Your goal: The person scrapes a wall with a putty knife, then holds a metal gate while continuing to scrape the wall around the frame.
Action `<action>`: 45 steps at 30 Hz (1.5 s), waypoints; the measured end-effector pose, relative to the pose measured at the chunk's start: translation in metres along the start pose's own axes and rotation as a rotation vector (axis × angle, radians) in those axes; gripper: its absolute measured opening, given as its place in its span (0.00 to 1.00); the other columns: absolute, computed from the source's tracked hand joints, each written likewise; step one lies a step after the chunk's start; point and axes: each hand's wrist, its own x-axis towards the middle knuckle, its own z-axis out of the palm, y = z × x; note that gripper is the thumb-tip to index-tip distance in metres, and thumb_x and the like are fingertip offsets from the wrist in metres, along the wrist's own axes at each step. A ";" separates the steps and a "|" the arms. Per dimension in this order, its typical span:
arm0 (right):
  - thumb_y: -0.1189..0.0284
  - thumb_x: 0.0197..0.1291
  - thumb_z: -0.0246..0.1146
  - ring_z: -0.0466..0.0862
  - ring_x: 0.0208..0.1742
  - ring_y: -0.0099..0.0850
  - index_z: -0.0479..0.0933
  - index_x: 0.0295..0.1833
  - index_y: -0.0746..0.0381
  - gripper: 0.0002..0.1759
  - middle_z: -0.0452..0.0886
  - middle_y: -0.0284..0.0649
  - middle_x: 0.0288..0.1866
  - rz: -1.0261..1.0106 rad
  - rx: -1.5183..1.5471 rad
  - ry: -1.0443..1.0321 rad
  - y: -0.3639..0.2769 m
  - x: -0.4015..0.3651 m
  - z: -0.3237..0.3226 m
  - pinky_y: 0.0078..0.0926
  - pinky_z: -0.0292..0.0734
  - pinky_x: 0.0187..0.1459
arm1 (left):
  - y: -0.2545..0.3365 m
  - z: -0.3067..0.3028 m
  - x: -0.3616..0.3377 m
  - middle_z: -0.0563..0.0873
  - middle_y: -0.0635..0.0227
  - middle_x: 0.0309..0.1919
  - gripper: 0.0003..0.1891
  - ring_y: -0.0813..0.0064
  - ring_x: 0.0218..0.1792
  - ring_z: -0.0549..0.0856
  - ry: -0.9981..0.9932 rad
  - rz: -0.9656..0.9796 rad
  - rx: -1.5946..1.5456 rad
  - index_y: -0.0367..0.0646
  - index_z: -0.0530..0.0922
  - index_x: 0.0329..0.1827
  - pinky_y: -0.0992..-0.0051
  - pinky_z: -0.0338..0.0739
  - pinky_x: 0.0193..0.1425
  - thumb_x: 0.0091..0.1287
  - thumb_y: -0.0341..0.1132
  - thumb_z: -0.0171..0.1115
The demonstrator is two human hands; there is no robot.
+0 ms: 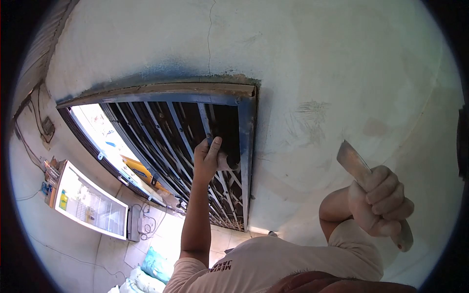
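My right hand (383, 200) is wrapped round the handle of a scraper (352, 160). Its flat metal blade points up and left in front of the wall, and the handle's end sticks out below my fist. To the left, my arm reaches out to a folding metal gate (178, 127) with dark panels and blue-grey bars. There my left hand (207, 157) closes on one of the upright bars, thumb up. Beside that hand a pale brownish curved piece (226, 161) shows against the dark panel.
The pale wall (312, 58) has scuff marks and a thin crack above the gate's frame (248, 146). A glass-front display fridge (93, 201) stands at lower left, with loose cables (151, 219) near it. Plastic bags (146, 276) lie on the tiled floor.
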 end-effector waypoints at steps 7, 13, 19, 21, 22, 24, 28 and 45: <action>0.73 0.57 0.50 0.54 0.14 0.21 0.57 0.24 0.57 0.11 0.59 0.29 0.14 0.517 0.039 0.201 0.075 -0.043 -0.004 0.22 0.49 0.19 | 0.000 -0.003 0.002 0.75 0.78 0.18 0.16 0.89 0.20 0.70 -0.035 -0.035 0.002 0.39 0.75 0.28 0.85 0.64 0.24 0.69 0.42 0.56; 0.67 0.59 0.48 0.59 0.15 0.20 0.59 0.26 0.54 0.10 0.62 0.26 0.14 0.070 -0.086 -0.031 0.027 -0.014 -0.001 0.19 0.55 0.22 | 0.000 -0.001 0.000 0.76 0.78 0.19 0.15 0.89 0.20 0.71 -0.017 -0.036 -0.050 0.39 0.76 0.30 0.85 0.65 0.24 0.69 0.41 0.56; 0.63 0.61 0.50 0.59 0.15 0.22 0.58 0.24 0.54 0.15 0.61 0.28 0.14 0.138 -0.124 -0.003 0.052 -0.025 -0.010 0.20 0.54 0.23 | 0.007 0.000 -0.001 0.75 0.79 0.19 0.15 0.89 0.21 0.69 -0.025 -0.039 -0.037 0.38 0.76 0.30 0.85 0.64 0.24 0.69 0.41 0.56; 0.63 0.61 0.49 0.59 0.16 0.22 0.58 0.23 0.54 0.15 0.61 0.29 0.14 0.248 -0.188 0.025 0.069 -0.034 -0.007 0.20 0.54 0.23 | 0.006 -0.002 -0.001 0.74 0.80 0.19 0.15 0.90 0.21 0.69 -0.032 -0.042 -0.007 0.38 0.76 0.30 0.86 0.63 0.24 0.69 0.41 0.56; 0.63 0.61 0.49 0.58 0.16 0.23 0.58 0.23 0.54 0.15 0.60 0.29 0.15 0.300 -0.218 0.039 0.072 -0.036 -0.006 0.20 0.53 0.23 | 0.004 -0.001 0.000 0.74 0.80 0.19 0.15 0.89 0.21 0.69 -0.021 -0.029 -0.023 0.38 0.76 0.30 0.86 0.63 0.25 0.69 0.41 0.56; 0.62 0.60 0.49 0.57 0.16 0.22 0.58 0.23 0.54 0.15 0.60 0.28 0.15 0.284 -0.249 0.202 0.055 -0.028 0.001 0.21 0.54 0.24 | -0.001 0.001 0.000 0.74 0.80 0.19 0.15 0.89 0.22 0.68 -0.001 -0.010 -0.050 0.37 0.76 0.30 0.85 0.63 0.25 0.69 0.41 0.56; 0.61 0.60 0.51 0.57 0.16 0.22 0.57 0.23 0.54 0.17 0.59 0.28 0.14 -0.032 0.019 0.073 0.022 -0.009 -0.008 0.22 0.54 0.24 | -0.001 -0.002 0.000 0.74 0.80 0.20 0.15 0.89 0.22 0.68 -0.030 -0.006 -0.007 0.37 0.76 0.31 0.85 0.63 0.26 0.69 0.42 0.56; 0.62 0.63 0.44 0.54 0.15 0.21 0.57 0.22 0.53 0.16 0.58 0.28 0.13 0.055 0.052 0.060 0.026 -0.009 -0.011 0.22 0.51 0.22 | 0.001 -0.003 0.000 0.73 0.81 0.19 0.16 0.89 0.21 0.67 -0.013 -0.027 0.060 0.38 0.76 0.29 0.84 0.62 0.25 0.69 0.43 0.56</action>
